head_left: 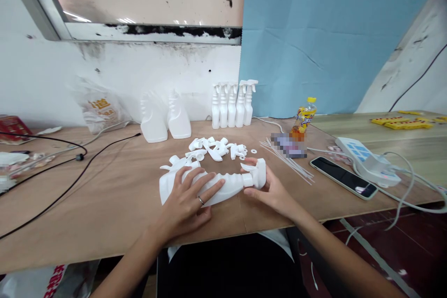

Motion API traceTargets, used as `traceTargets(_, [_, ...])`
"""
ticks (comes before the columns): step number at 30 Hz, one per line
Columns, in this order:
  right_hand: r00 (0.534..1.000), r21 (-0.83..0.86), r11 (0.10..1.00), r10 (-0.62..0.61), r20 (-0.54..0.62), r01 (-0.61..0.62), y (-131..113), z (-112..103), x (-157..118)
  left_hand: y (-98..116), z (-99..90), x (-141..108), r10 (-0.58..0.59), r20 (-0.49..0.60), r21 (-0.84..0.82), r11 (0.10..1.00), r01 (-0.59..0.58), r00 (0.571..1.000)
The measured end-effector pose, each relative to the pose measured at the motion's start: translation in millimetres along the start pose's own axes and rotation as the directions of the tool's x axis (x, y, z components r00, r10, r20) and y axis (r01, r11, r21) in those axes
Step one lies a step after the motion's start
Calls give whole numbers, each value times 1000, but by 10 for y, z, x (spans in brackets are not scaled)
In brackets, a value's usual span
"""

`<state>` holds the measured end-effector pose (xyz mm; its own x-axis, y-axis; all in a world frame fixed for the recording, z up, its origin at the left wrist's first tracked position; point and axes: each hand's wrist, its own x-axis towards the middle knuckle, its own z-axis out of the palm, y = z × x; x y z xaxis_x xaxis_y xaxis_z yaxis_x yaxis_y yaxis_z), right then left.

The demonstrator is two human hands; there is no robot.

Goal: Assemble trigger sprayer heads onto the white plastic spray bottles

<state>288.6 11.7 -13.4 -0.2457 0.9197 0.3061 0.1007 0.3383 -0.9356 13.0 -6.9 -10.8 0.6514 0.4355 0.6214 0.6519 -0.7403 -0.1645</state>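
Observation:
A white spray bottle (pixel 228 187) lies on its side near the table's front edge, its base to the left and its spray head (pixel 259 173) to the right. My left hand (pixel 188 198) is wrapped over the bottle's body. At the neck and spray head, my right hand (pixel 270 192) grips with thumb and fingers around the collar. Just beyond the bottle is a pile of loose white spray head parts (pixel 214 150), with small white rings beside it.
Several assembled spray bottles (pixel 232 107) stand by the wall, with headless bottles (pixel 179 118) to their left. White tubes (pixel 289 163), a drink bottle (pixel 303 118), a phone (pixel 343 177) and a power strip (pixel 366 160) lie or stand rightward. Black cables (pixel 87 167) cross the left side.

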Motion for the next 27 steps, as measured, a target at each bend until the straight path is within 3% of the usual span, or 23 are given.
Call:
traceTargets(5, [994, -55, 995, 82, -79, -86, -11, -22, 12, 0, -31, 12, 1, 8, -32, 999, -1, 1000])
traceTargets(9, [990, -80, 987, 138, -37, -140, -44, -11, 7, 5, -68, 23, 11, 33, -54, 998, -10, 999])
traceTargets(19, [973, 77, 970, 228, 26, -229, -10, 27, 52, 32, -49, 0, 15, 51, 10, 1000, -15, 999])
traceTargets(22, [976, 75, 973, 214, 43, -217, 9, 48, 53, 94, -60, 101, -33, 76, 66, 997, 28, 997])
traceTargets(27, [980, 32, 981, 187, 66, -189, 36, 91, 11, 235, -46, 383, -75, 208, 161, 986, 42, 975])
